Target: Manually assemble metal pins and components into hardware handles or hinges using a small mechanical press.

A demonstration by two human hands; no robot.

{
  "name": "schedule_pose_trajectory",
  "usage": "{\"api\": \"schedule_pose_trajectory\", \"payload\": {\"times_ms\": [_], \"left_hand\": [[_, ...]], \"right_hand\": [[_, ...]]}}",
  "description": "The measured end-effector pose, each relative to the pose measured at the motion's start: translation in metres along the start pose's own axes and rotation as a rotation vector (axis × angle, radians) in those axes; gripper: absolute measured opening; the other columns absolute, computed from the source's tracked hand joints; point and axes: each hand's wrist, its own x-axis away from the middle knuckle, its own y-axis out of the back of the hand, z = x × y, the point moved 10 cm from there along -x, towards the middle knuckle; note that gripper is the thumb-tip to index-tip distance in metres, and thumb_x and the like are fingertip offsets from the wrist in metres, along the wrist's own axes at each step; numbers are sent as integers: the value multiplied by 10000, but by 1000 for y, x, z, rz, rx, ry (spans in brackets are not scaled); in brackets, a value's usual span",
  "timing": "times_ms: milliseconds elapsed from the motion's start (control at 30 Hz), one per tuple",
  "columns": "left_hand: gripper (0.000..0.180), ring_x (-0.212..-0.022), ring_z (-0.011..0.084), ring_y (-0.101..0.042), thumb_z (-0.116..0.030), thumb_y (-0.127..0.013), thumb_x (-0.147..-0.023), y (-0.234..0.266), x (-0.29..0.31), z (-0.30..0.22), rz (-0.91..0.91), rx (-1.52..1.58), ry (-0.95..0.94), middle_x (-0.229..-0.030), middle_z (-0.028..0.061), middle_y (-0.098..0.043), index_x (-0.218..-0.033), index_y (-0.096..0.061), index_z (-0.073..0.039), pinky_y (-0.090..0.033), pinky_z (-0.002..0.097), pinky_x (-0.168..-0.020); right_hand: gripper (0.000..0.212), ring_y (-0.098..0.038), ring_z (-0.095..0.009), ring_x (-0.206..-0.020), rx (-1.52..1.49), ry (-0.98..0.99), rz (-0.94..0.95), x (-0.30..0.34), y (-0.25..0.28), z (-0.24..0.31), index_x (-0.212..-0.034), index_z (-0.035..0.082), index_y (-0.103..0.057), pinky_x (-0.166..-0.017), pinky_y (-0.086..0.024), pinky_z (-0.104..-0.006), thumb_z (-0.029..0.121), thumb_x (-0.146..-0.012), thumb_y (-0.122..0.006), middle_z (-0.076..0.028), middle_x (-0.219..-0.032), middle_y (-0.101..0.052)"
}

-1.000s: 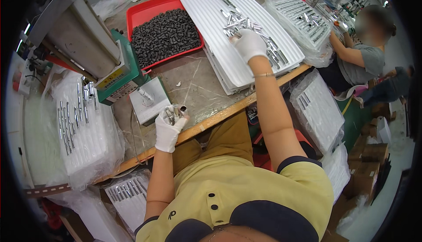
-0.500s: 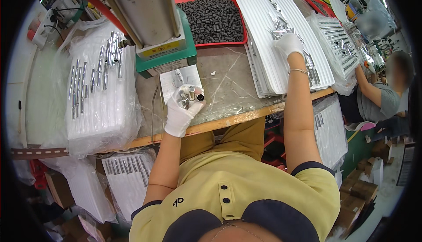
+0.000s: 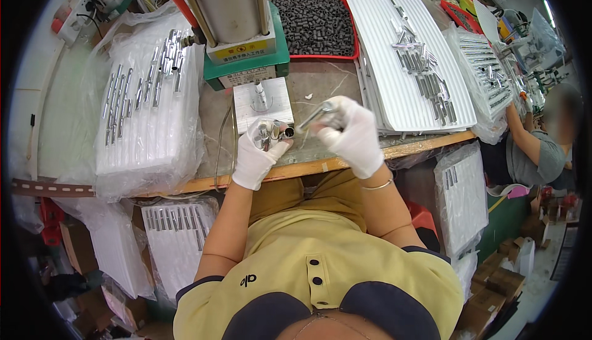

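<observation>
My white-gloved left hand (image 3: 250,164) is closed around several short shiny metal tubes (image 3: 264,136), their ends pointing up, at the front of a silver metal plate (image 3: 280,104). One tube in it shows a dark open end. To its right, my gloved right hand (image 3: 359,137) is raised over the table edge, closed on a metal tube (image 3: 313,118) that slants toward the left hand; motion blurs it, so whether it is one tube or more I cannot tell. A short shiny post (image 3: 259,92) stands on the plate, below a press (image 3: 231,7) with a green base (image 3: 214,76).
A red tray (image 3: 353,25) of small dark sleeves stands behind. Right of it, a stack of ribbed white trays (image 3: 370,44) carries loose tubes. Plastic-wrapped foam (image 3: 123,161) with tubes lies left. A co-worker (image 3: 536,155) sits at the far right.
My right hand has left the tubes on the ribbed white tray and come left toward my left hand, carrying a tube. The left hand still holds its tubes; the view has shifted slightly.
</observation>
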Motion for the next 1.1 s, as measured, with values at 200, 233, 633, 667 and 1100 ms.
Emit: {"api": "schedule_pose_trajectory", "payload": {"times_ms": [200, 233, 633, 667, 1100], "left_hand": [[250, -667, 73, -536, -1, -740, -699, 3, 1, -5, 19, -208, -193, -816, 5, -627, -911, -612, -30, -444, 210, -637], [252, -688, 80, -555, -18, -745, -701, 5, 1, 0, 8, -170, -132, -820, 12, -636, -918, -618, -22, -456, 223, -655], [306, -703, 74, -551, -109, -807, -678, 14, -8, 2, -18, -192, -102, -804, 13, -643, -896, -625, 4, -468, 241, -645], [315, -696, 75, -542, -113, -814, -672, 15, -9, 2, -11, -242, -132, -799, 8, -637, -891, -622, 8, -465, 241, -636], [396, -780, 159, -619, -106, -740, -733, 64, -91, 5, -86, -547, 35, -904, 72, -668, -1071, -588, 32, -489, 267, -711]], "right_hand": [[225, -671, -185, -655, 409, 262, 55, 0, -28, 16, -846, 28, -595, -585, -522, -266, 40, -663, -724, -87, -713, -656], [227, -669, -229, -662, 423, 288, 81, -1, -32, 23, -845, 43, -600, -587, -522, -284, 44, -659, -731, -111, -713, -643], [228, -639, -132, -622, 32, 100, 87, 7, -56, -34, -912, 13, -623, -583, -504, -237, 27, -707, -721, -85, -738, -659], [228, -639, -132, -622, 30, 102, 89, 6, -57, -35, -912, 13, -623, -583, -504, -237, 27, -707, -721, -85, -738, -659], [328, -662, -238, -794, 272, -121, 104, -66, -91, -84, -987, 32, -667, -728, -514, -301, 192, -715, -755, -150, -877, -677]]}}
